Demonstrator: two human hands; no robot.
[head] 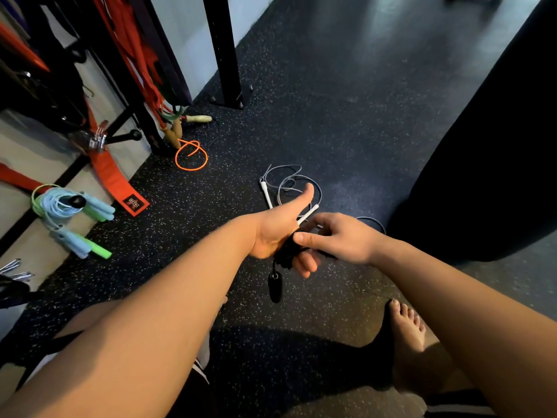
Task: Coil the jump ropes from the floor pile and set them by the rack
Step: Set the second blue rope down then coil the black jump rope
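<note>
Speckled rubber floor (331,116) runs out from the rack (223,49). Well clear of the rack, the left hand (277,233) is spread, thumb up, with the black jump rope (286,251) wound round its palm, and the right hand (340,236) pinches a turn. The cord looks light and limp, so it is best gripped across the wraps; one handle (275,286) dangles

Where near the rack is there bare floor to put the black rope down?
Bare floor for the black rope lies between the orange rope, the red strap and the grey rope. More lies past the rack post. Crowded: around the wooden handles and the blue and green ropes.
</note>
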